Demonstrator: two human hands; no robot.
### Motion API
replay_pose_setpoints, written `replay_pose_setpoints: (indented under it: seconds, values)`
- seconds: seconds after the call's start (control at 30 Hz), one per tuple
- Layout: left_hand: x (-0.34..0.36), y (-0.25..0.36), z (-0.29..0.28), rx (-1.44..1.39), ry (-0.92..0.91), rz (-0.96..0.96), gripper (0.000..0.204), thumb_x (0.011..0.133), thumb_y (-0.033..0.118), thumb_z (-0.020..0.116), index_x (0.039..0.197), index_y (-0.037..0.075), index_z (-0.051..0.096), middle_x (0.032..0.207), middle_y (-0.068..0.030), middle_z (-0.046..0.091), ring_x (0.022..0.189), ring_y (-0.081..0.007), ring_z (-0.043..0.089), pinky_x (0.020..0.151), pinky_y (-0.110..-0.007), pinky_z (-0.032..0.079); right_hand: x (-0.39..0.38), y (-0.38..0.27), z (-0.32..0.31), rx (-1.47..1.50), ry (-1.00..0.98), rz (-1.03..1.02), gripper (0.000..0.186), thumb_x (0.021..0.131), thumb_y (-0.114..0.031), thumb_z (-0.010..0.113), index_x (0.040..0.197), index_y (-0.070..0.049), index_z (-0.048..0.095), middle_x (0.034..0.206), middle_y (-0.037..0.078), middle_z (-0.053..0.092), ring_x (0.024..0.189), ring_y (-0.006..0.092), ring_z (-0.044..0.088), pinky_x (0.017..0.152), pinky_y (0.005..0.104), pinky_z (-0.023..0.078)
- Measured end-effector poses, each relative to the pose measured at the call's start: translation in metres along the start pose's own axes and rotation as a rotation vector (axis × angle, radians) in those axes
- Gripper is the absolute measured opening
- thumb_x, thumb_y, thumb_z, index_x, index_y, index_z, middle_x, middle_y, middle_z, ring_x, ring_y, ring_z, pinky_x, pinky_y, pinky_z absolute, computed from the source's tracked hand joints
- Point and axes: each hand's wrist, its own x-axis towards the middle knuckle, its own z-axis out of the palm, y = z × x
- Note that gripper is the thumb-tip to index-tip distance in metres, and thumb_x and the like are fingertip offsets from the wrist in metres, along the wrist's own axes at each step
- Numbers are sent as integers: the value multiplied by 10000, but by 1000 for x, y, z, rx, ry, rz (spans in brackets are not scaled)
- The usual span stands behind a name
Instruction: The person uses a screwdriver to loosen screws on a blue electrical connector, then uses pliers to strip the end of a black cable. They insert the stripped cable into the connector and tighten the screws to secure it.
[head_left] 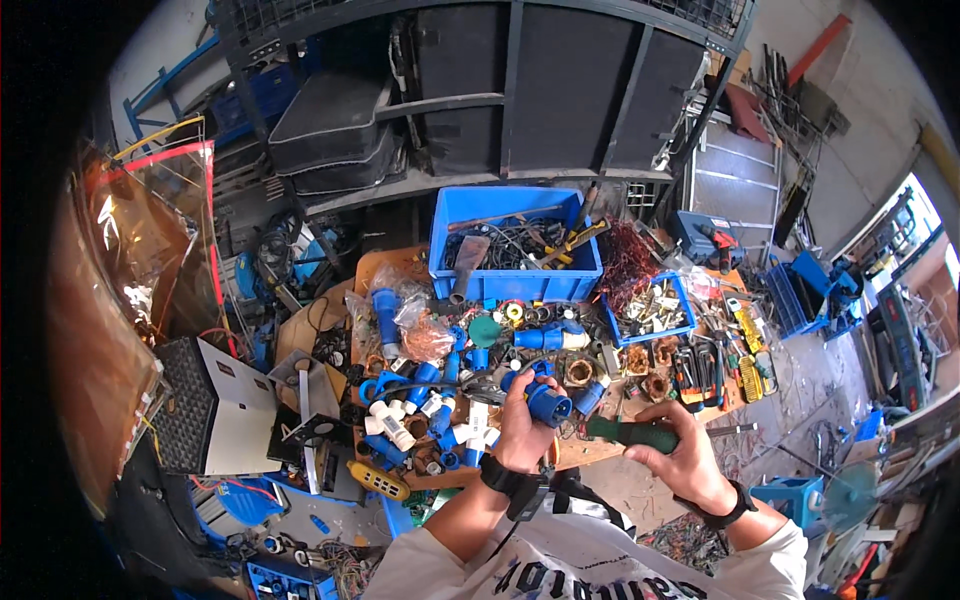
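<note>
Above the near edge of the table, my left hand [522,428] is closed around a blue industrial plug [549,403], whose round end points to the right. To the right of it, my right hand [684,455] grips a screwdriver [634,432] by its thick green handle. The handle's butt points left toward the plug, and a metal shaft shows beyond my fingers on the right. Plug and screwdriver are apart. Left of my left hand lies a heap of blue and white plug parts [392,424]. A larger blue connector [550,337] lies just beyond the plug.
A blue bin [515,287] with cables and tools stands at the back of the table. Beside it are reddish wire [634,262] and a shallow blue tray [652,307] of metal pieces. Hand tools [700,372] lie right. A yellow power strip [378,481] sits at the near left edge.
</note>
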Motion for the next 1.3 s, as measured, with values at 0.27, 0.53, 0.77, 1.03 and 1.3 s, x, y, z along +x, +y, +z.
replay_pose_setpoints:
  seconds: [0.27, 0.53, 0.77, 1.03, 1.3]
  values:
    - [-3, 12, 9, -157, -53, -35, 181, 873, 232, 613, 868, 61, 553, 775, -59, 607, 740, -192, 597, 723, -312, 536, -4, 11, 13, -338, 10, -541, 395, 698, -49, 785, 1030, -46, 570, 986, 130, 564, 888, 287, 572, 754, 374, 495]
    - [-9, 11, 14, -188, -89, -16, 163, 874, 200, 616, 873, 52, 547, 786, -54, 591, 748, -175, 583, 743, -304, 524, -10, 10, 15, -264, 91, -239, 587, 781, -212, 772, 1198, 3, 419, 1047, 187, 566, 917, 345, 599, 775, 409, 497]
    - [-2, 7, 4, -235, -104, -32, 154, 873, 194, 619, 863, 57, 550, 793, -54, 597, 750, -176, 580, 749, -303, 519, -12, 5, 12, -264, 40, -93, 488, 814, -178, 738, 1143, 1, 427, 1005, 216, 594, 879, 352, 622, 729, 400, 497]
    - [-8, -2, 1, -228, -119, -23, 146, 865, 187, 620, 852, 59, 550, 797, -54, 594, 763, -180, 583, 754, -297, 516, -2, 9, 18, -107, 154, -522, 495, 717, -3, 774, 1110, -30, 475, 1064, 157, 550, 935, 338, 590, 790, 405, 491]
    - [-7, 6, -8, -271, -149, -97, 164, 866, 205, 611, 863, 55, 545, 814, -60, 593, 777, -192, 582, 758, -297, 514, -15, 6, 24, -242, 179, -407, 376, 837, -199, 707, 1120, -31, 526, 936, 137, 598, 735, 341, 615, 666, 397, 511]
